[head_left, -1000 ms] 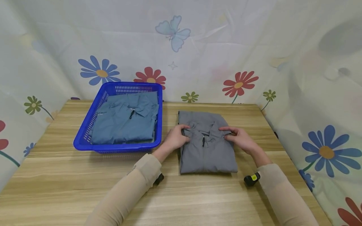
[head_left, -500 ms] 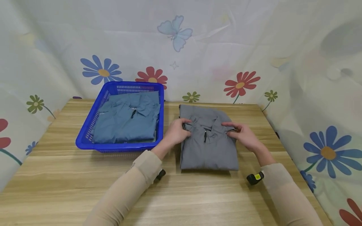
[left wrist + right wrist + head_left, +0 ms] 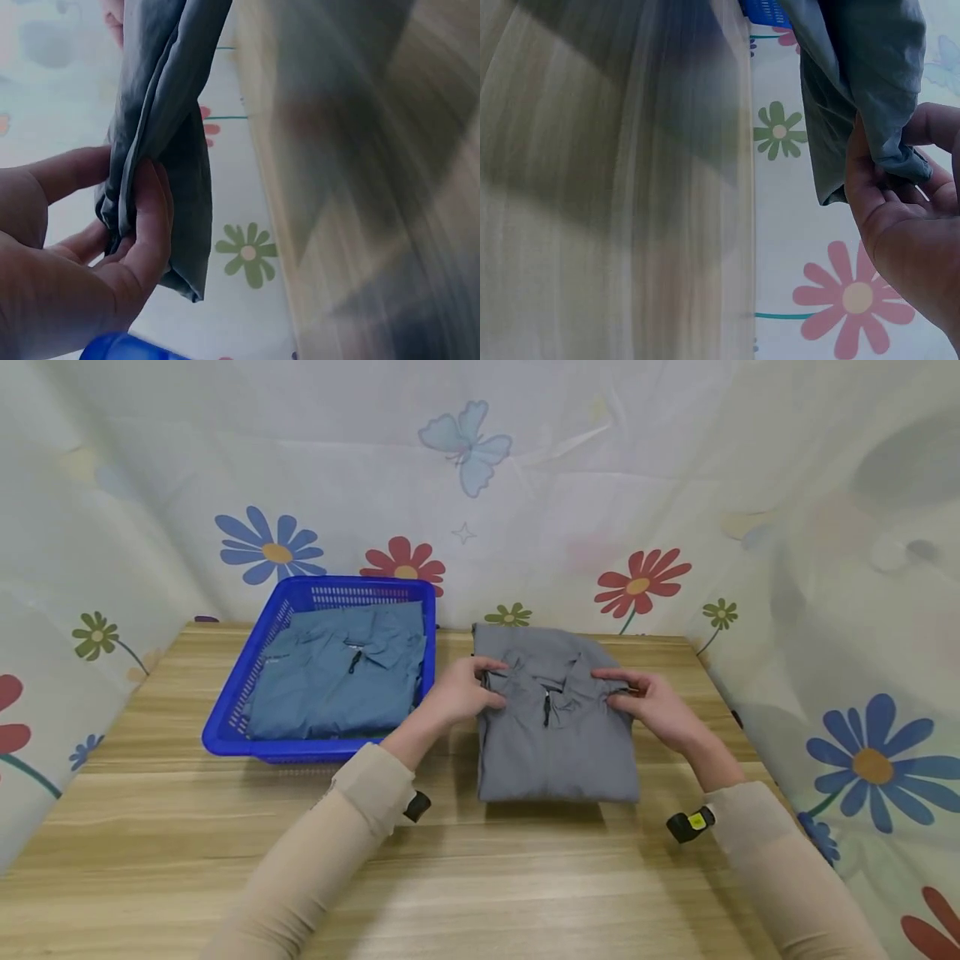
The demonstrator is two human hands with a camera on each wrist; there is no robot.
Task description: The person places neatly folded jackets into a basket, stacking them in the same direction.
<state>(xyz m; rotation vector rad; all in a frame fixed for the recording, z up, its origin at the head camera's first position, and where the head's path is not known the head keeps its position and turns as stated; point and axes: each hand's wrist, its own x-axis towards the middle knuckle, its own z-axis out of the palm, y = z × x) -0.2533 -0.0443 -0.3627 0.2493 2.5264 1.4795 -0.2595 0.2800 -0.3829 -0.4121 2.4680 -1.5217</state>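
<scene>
A folded grey zip jacket (image 3: 558,756) hangs just above the wooden table, collar and black zip pull facing up. My left hand (image 3: 457,692) pinches its left side near the collar. On the opposite side, my right hand (image 3: 663,710) grips the edge between thumb and fingers. Both wrist views show the cloth lifted off the tabletop; in the left one, several fingers (image 3: 154,225) curl beneath the folded layers. To the left stands a blue plastic basket (image 3: 322,749), with a folded blue-teal zip jacket (image 3: 330,693) lying inside it.
The wooden table (image 3: 525,885) runs back to a white curtain (image 3: 570,485) printed with flowers and a butterfly. The basket's right wall is close to my left hand. A small black device (image 3: 688,824) is strapped at the right wrist.
The grey jacket has risen from the table and shifted slightly away from me, both hands moving with it. The basket and its jacket stay where they were.
</scene>
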